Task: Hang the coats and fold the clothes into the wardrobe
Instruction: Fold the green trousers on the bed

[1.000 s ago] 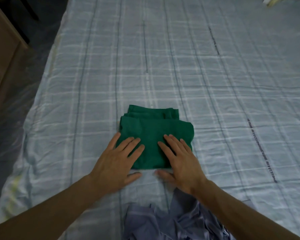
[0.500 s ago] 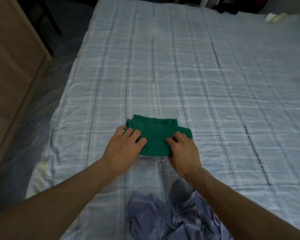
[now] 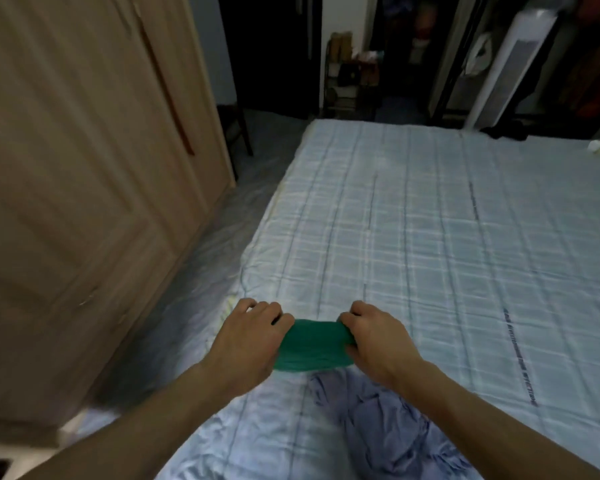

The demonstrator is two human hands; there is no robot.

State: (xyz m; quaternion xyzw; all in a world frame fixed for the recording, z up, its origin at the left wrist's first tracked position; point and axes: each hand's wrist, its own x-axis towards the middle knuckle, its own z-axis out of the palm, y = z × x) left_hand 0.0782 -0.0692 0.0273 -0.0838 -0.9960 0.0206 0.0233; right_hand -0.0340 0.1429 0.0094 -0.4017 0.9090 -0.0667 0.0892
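The wardrobe [image 3: 84,168] fills the left of the view, its pale wooden doors closed, and it stands just across a narrow strip of floor [image 3: 201,265] from the bed [image 3: 447,237]. That closeness probably explains why the folding is done here, since a finished piece needs only a short turn to reach it. The bed, covered in a light checked sheet, serves as the flat place for folding, and most of it lies bare beyond the hands. At its near edge, close to the person's body, a bluish-grey garment [image 3: 378,420] lies crumpled and unfolded; it looks like the next piece waiting its turn. Just beyond it is the folded green garment [image 3: 312,348], a compact bundle held between both hands and apparently raised a little off the sheet near the corner of the bed facing the wardrobe. The left hand [image 3: 248,337] takes one end and the right hand [image 3: 378,341] the other. Each grip is curled tight, pinching the cloth with fingers on top and the thumb hidden beneath. Holding both ends this way likely stops the layers from slipping open during the carry. The doors will have to be opened before the bundle can go in, which will call for freeing one hand.
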